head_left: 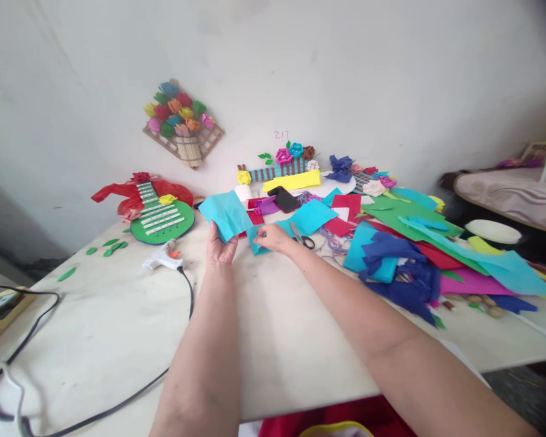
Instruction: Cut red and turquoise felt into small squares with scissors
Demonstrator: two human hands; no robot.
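My left hand point(221, 247) grips a square of light-blue crepe paper point(226, 213) by its lower edge, thumb in front, and holds it tilted above the table. Just to the right, my right hand point(273, 238) pinches a second blue paper piece point(256, 241) between thumb and fingers. Behind that wrist lie scissors point(303, 237), partly covered by my arm, and more blue crepe paper point(312, 216). Left of my hands a white glue gun point(162, 260) with an orange tip rests on the table.
A green paper guitar point(164, 220) with red flowers stands at the back left, near loose green leaves point(113, 247). Coloured sheets point(404, 212) and dark-blue scraps point(398, 273) pile up on the right. A black phone point(283, 199) lies behind my hands. The glue gun's cord point(118, 408) crosses the front left.
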